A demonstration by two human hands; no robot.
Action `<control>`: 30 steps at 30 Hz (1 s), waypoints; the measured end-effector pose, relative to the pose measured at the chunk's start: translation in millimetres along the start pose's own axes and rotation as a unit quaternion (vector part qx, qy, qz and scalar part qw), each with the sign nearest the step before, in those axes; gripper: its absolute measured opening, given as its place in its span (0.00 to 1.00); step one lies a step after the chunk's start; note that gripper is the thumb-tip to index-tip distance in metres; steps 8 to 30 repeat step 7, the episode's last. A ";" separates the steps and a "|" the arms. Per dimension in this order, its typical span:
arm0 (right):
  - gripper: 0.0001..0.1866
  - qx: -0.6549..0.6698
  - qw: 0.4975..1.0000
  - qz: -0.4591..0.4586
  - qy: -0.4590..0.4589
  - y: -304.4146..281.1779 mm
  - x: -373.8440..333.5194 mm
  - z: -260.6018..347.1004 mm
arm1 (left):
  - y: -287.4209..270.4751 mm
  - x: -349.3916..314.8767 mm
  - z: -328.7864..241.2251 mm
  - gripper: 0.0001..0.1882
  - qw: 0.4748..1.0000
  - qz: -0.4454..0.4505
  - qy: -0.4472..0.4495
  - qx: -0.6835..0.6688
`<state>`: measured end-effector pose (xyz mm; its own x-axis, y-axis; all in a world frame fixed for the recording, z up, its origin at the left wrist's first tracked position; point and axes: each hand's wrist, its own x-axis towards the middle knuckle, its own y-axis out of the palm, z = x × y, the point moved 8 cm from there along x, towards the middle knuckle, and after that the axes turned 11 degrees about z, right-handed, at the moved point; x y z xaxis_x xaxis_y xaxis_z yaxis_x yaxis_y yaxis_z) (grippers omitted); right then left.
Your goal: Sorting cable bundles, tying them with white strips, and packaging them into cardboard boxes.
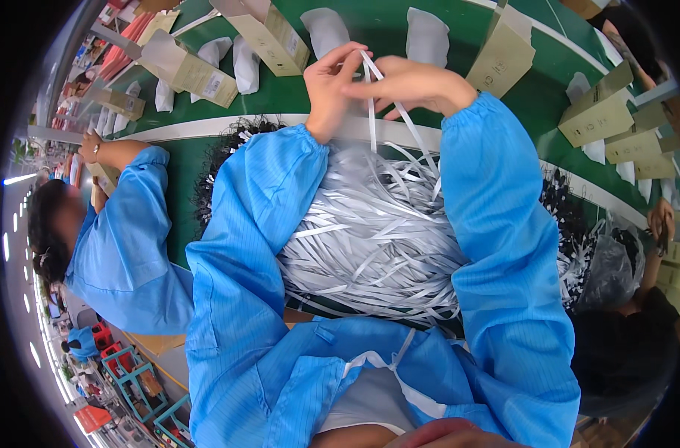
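Note:
Both my hands are raised over the green conveyor belt, beyond a large heap of thin white ribbons (370,239). A looped white ribbon (371,123) hangs from the fingertips of my left hand (326,88), which pinches its top. Close against it, my right hand (418,84) has its thumb reaching toward the left fingers, with one strand of the ribbon running between its thumb and fingers. The two ribbon tails drop toward the heap, which lies between my blue-sleeved forearms. Part of the right fingers is slightly blurred.
Open cream boxes (269,36) and white-wrapped items (428,37) stand along the green belt (377,19). Bundles of black and white strings (205,175) flank the heap. A co-worker in blue (131,254) sits at left; another in black (623,351) is at right, near a clear plastic bag (612,269).

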<state>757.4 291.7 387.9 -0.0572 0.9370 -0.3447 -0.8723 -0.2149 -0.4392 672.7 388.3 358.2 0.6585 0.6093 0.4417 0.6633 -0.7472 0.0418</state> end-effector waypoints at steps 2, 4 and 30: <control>0.32 0.136 0.974 0.175 -0.054 28.0 9.2 -7.7 | -3.3 -4.8 -4.7 0.09 0.999 -0.032 -0.011 0.003; 0.32 0.156 0.959 0.232 -0.055 28.8 7.4 -13.6 | -7.2 -4.5 -7.6 0.09 0.999 -0.048 0.011 0.005; 0.33 0.232 0.895 0.378 -0.038 41.4 -4.2 -23.4 | -10.9 -3.4 -9.5 0.09 0.996 -0.076 0.048 0.007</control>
